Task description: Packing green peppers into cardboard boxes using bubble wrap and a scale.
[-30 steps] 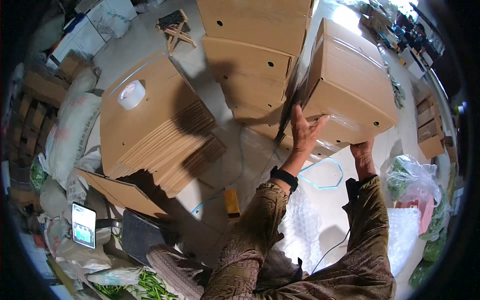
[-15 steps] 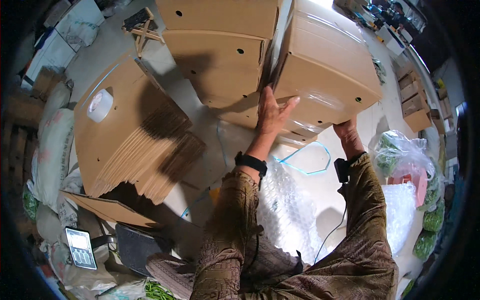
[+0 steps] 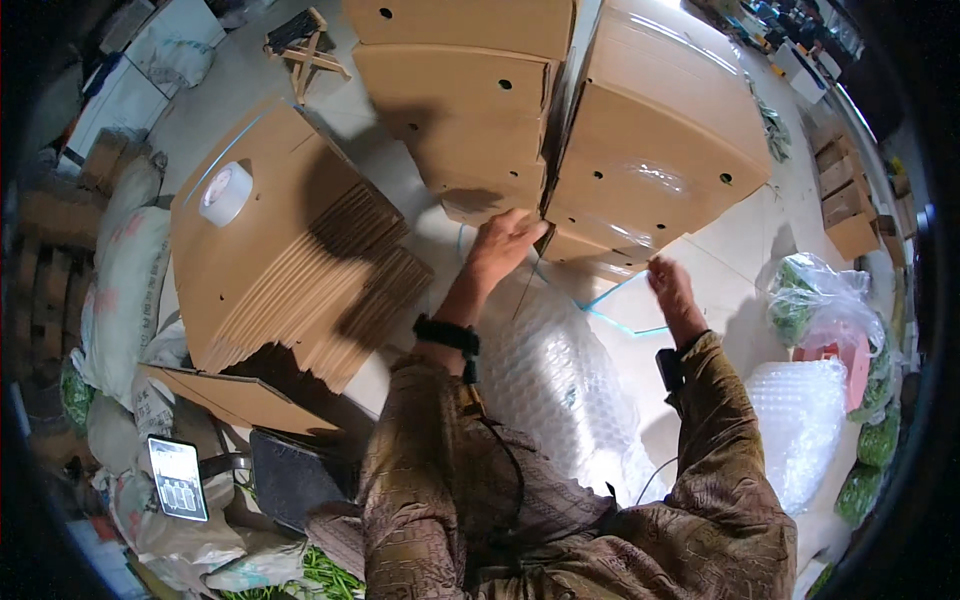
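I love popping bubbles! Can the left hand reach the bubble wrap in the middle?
Probably yes: the left hand is near the bubble wrap, and nothing visible blocks the way between them.

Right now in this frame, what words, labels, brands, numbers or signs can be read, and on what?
None legibly.
White sack: dark marks, too small and blurred.
Tape roll: faint reddish marks inside, unreadable.
Lit screen: display details too small.
Tall carton beyond the hands: no print I can make out.
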The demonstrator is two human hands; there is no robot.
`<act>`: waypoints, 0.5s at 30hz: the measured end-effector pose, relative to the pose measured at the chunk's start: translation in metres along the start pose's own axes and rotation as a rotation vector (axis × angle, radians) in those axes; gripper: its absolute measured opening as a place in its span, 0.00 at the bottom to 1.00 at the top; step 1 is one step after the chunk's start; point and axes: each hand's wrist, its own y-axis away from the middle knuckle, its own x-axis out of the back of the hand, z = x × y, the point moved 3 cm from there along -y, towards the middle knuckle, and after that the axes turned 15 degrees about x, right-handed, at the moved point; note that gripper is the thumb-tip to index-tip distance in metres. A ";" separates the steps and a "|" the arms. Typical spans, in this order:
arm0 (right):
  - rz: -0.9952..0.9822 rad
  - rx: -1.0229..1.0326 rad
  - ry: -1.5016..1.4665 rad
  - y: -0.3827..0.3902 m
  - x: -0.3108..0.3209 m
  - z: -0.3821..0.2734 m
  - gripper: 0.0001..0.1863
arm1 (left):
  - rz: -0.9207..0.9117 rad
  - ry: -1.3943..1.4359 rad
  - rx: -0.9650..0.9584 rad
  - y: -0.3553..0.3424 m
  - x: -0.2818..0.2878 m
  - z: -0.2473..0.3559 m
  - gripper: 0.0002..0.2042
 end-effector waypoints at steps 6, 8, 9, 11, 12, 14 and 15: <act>-0.701 0.395 0.493 0.009 -0.098 0.056 0.07 | -0.003 0.135 0.178 0.040 0.017 -0.090 0.23; -0.822 0.477 0.708 -0.002 -0.098 0.062 0.05 | -0.133 0.465 0.245 0.045 0.006 -0.100 0.23; -0.493 0.266 0.367 -0.017 -0.088 0.074 0.05 | -0.145 0.470 0.233 0.045 0.002 -0.107 0.23; -0.187 0.046 0.020 -0.030 -0.094 0.090 0.05 | -0.057 0.544 0.419 0.051 0.004 -0.139 0.23; -0.250 0.066 0.020 -0.031 -0.102 0.089 0.08 | -0.049 0.552 0.432 0.056 0.005 -0.150 0.23; -0.372 0.117 0.015 -0.034 -0.116 0.081 0.14 | -0.034 0.672 0.412 0.070 0.010 -0.155 0.24; -0.431 0.141 -0.014 -0.040 -0.116 0.080 0.16 | -0.045 0.674 0.409 0.067 0.007 -0.151 0.24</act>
